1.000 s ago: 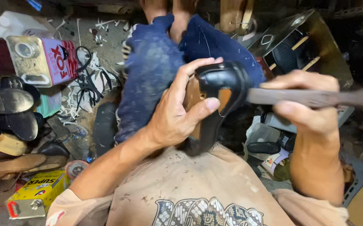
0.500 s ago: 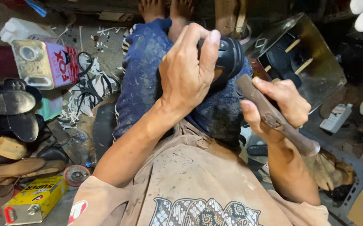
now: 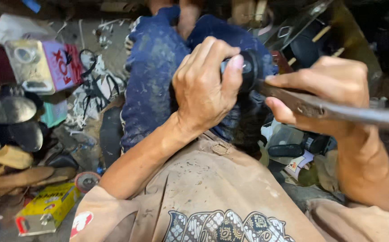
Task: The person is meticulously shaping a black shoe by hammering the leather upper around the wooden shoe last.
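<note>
Head view: two hands; left hand (image 3: 205, 87) grips one shoe (image 3: 250, 71); right hand (image 3: 324, 92) one hammer (image 3: 337, 112).

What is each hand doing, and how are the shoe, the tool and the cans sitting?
left hand: wrapped over the black shoe
black shoe: held on the lap
right hand: gripping the metal tool
metal tool: tip against the shoe
yellow can: lying flat
pink-sided can: on its side

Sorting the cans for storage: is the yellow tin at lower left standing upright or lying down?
Lying down. The yellow tin rests flat on its broad side on the floor, its red cap end pointing sideways.
</note>
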